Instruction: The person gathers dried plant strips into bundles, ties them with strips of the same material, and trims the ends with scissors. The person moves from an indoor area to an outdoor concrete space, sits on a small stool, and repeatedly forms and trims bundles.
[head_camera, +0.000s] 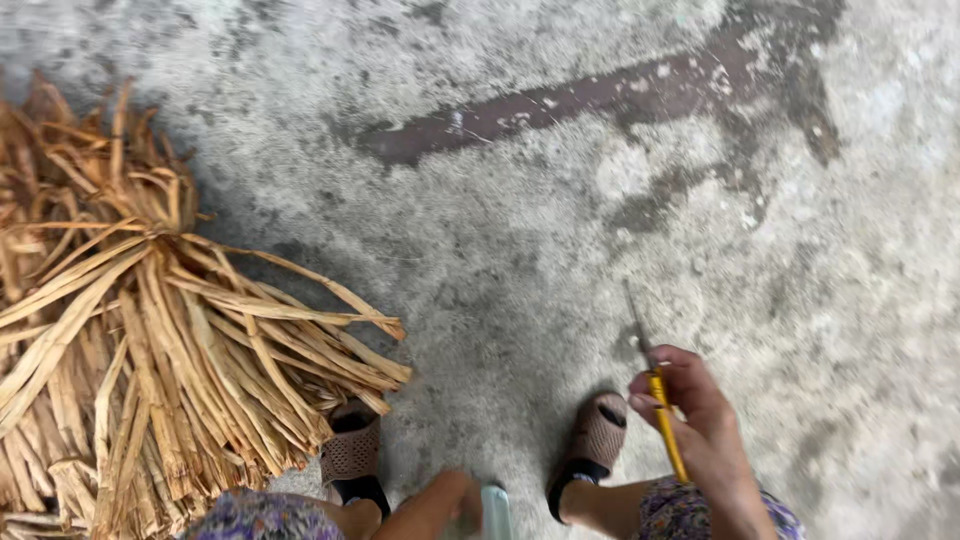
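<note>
Small knife (655, 395), yellow handle and thin dark blade, blade pointing up and away from the body; right hand (700, 420) closed around the handle, above the right sandal (598, 435). Left hand (440, 505) low at the frame edge, touching a pale translucent object (494, 512) mostly cut off; whether it grips it cannot be told. Left of the knife, beyond the left sandal (352, 452), a heap of dry tan leaf strips (150, 340) fans over the concrete floor (560, 230). Judgement: tool in hand, strips untouched, so the cutting seems between strokes; any next stroke calls for a strip brought near the blade.
</note>
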